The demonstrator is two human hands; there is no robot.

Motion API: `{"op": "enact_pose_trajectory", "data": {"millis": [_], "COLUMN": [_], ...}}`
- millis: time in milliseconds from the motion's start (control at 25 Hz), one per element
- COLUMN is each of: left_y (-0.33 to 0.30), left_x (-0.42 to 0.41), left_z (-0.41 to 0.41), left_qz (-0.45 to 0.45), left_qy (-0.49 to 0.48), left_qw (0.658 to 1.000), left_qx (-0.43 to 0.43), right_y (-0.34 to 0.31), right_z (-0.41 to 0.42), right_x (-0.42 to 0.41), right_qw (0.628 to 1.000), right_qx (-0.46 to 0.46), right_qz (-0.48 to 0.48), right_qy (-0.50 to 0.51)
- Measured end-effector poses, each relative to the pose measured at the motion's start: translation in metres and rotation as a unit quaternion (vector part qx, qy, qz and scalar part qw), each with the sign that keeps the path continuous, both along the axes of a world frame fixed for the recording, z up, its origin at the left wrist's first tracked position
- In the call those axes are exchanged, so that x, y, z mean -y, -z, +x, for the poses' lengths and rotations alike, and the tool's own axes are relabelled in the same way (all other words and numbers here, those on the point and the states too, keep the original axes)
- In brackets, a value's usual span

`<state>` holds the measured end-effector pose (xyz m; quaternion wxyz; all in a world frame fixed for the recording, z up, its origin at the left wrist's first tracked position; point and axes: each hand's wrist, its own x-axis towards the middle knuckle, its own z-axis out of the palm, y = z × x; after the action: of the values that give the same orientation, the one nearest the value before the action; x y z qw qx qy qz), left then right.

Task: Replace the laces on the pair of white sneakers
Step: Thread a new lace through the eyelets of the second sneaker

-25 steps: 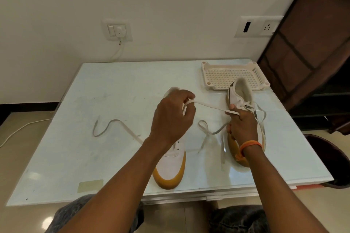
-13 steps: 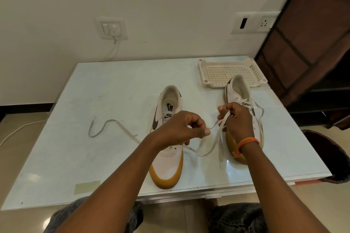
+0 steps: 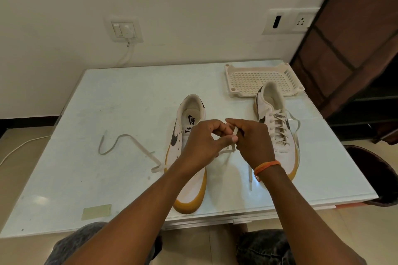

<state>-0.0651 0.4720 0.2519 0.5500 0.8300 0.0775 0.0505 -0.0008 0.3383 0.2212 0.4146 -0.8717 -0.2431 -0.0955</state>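
Hands (image 3: 231, 142) — lace (image 3: 235, 130) pinched between

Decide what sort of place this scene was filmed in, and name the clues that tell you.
Probably a room in a home, not a workshop. A glass-topped table stands against a plain wall with a switch and socket plate, a fabric wardrobe stands beside it, and a plastic tray sits on the table.

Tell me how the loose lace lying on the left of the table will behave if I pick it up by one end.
The loose lace probably goes limp and dangles; it already lies in flat, wavy bends on the table. It looks thin, so likely very light. Its near end seems tucked by the unlaced sneaker, so it may drag or snag there.
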Motion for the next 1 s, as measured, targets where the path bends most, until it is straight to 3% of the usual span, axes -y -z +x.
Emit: {"op": "enact_pose_trajectory", "data": {"millis": [120, 240, 400, 480, 560, 640, 720, 880, 1000], "left_y": [-0.002, -0.001, 0.014, 0.018, 0.017, 0.012, 0.0, -0.044, -0.068], "left_x": [0.001, -0.007, -0.003, 0.004, 0.006, 0.0, -0.012, -0.05, -0.097], "left_z": [0.0, -0.002, -0.015, -0.019, -0.02, -0.017, -0.013, -0.007, -0.016], "left_qz": [0.004, 0.011, 0.149, 0.193, 0.21, 0.205, 0.165, -0.03, -0.17], "left_qy": [0.034, 0.173, 0.395, 0.434, 0.439, 0.418, 0.371, 0.197, 0.039], "left_qw": [0.999, 0.979, 0.857, 0.804, 0.783, 0.803, 0.847, 0.947, 0.976], "left_qx": [-0.001, -0.112, -0.295, -0.358, -0.387, -0.372, -0.344, -0.252, -0.134], "right_y": [0.001, -0.007, -0.019, -0.02, -0.019, -0.018, -0.017, -0.014, -0.011], "right_z": [0.002, 0.007, 0.018, 0.021, 0.023, 0.024, 0.024, 0.024, 0.028], "right_x": [0.001, 0.005, 0.028, 0.035, 0.038, 0.038, 0.036, 0.037, 0.044], "right_qw": [1.0, 0.996, 0.968, 0.964, 0.964, 0.964, 0.965, 0.967, 0.968], "right_qx": [-0.003, -0.073, -0.18, -0.191, -0.185, -0.177, -0.176, -0.162, -0.154], "right_qz": [-0.004, 0.05, 0.152, 0.157, 0.153, 0.155, 0.151, 0.144, 0.126], "right_qy": [-0.006, 0.023, 0.084, 0.102, 0.118, 0.124, 0.119, 0.135, 0.155]}}
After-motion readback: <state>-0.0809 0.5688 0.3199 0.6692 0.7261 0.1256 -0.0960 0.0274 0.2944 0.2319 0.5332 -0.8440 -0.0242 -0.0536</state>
